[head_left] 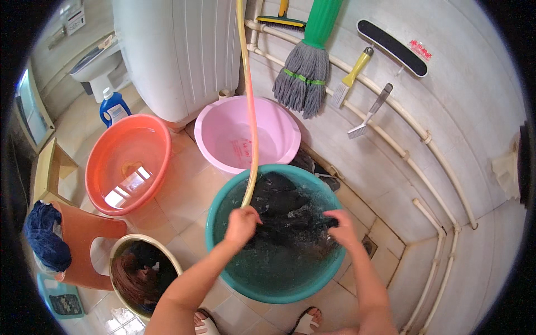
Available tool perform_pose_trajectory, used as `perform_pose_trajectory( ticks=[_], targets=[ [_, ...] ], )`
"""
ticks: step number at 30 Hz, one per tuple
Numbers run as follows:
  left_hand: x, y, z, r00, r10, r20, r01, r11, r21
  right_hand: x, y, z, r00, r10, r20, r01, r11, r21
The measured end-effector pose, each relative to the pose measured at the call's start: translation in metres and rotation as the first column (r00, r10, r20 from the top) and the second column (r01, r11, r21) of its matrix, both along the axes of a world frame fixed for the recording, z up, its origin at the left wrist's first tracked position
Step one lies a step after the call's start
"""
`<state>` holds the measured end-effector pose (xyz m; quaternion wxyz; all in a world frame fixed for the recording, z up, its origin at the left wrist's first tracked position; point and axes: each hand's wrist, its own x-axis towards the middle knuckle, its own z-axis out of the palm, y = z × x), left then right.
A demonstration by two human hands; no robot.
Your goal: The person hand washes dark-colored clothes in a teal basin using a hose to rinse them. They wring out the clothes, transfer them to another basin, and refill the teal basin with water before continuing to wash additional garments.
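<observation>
Black cloth [279, 198] lies wet and bunched in a teal basin [211, 229] of water, which splashes around it. With closed fingers my left hand [241, 228] grips the cloth at its left side. A pale yellow hose [252, 134] comes down from above to this hand; its lower end is hidden there, and whether my fingers hold it too does not show. At the basin's right side my right hand [341, 228] pinches another part of the cloth. Between both hands the cloth stretches just over the water.
Beyond stand a pink basin [204, 139] and an orange basin [95, 184] holding water. At left are a bucket of dark clothes [137, 273], an orange stool [84, 234] with blue cloth [47, 234], and a blue bottle [114, 107]. A mop [304, 75] and brushes hang along wall pipes.
</observation>
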<state>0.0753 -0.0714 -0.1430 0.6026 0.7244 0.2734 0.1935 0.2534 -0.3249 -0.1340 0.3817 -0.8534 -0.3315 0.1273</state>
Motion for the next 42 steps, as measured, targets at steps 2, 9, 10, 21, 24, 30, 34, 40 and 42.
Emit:
perform_pose_trajectory(
  ticks=[2, 9, 10, 21, 24, 30, 34, 40, 42],
  targets=[
    [-0.008, 0.034, 0.009, 0.991, 0.098, -0.095, -0.117, 0.967, -0.226, 0.001, -0.011, 0.043, 0.977, -0.211, -0.032, 0.212, 0.975, 0.07],
    [-0.027, 0.064, 0.05, 0.926, 0.356, 0.127, -0.278, 0.87, -0.407, 0.007, -0.017, 0.097, 0.763, -0.317, 0.563, 0.258, 0.948, 0.185],
    [-0.027, 0.063, 0.05, 0.925, 0.359, 0.126, -0.301, 0.892, -0.337, 0.008, -0.014, 0.098, 0.802, -0.314, 0.508, 0.281, 0.949, 0.143],
    [-0.017, -0.018, 0.069, 0.928, -0.361, 0.088, 0.298, 0.864, 0.406, -0.026, 0.066, 0.092, 0.85, -0.007, -0.526, 0.287, 0.845, 0.452],
    [-0.003, -0.059, 0.057, 0.918, -0.34, 0.202, 0.388, 0.874, -0.292, -0.05, 0.081, 0.107, 0.758, 0.052, -0.65, 0.334, 0.825, 0.455],
    [0.002, -0.04, 0.02, 0.956, 0.1, 0.276, 0.056, 0.86, -0.507, -0.033, 0.063, 0.095, 0.938, -0.196, -0.284, 0.317, 0.814, 0.486],
    [-0.009, -0.012, 0.052, 0.933, 0.324, 0.157, -0.069, 0.59, -0.805, -0.005, 0.02, 0.081, 0.839, -0.358, -0.409, 0.521, 0.745, 0.416],
    [0.001, -0.008, 0.04, 0.94, 0.308, 0.15, -0.211, 0.866, -0.454, -0.005, 0.032, 0.04, 0.84, -0.349, -0.416, 0.525, 0.719, 0.456],
    [0.009, -0.016, 0.024, 0.964, 0.258, 0.069, -0.231, 0.934, -0.271, -0.006, 0.038, 0.005, 0.901, -0.279, -0.333, 0.388, 0.862, 0.327]
  ],
)
